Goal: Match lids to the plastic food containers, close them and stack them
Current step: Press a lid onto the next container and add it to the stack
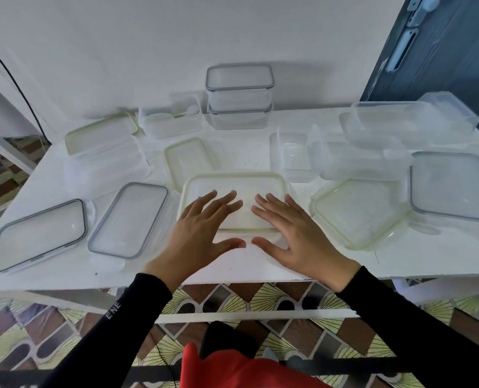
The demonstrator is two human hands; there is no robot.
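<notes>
Two stacked containers (240,96) behind lid (234,189)

Home: patterned floor (232,298), door (434,51).

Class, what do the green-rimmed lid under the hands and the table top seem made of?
Green-rimmed lid: probably clear, glossy plastic; the white beneath shows through; rim perhaps a rubbery seal. Table top: white, matt; painted or laminated, cannot tell.
</notes>
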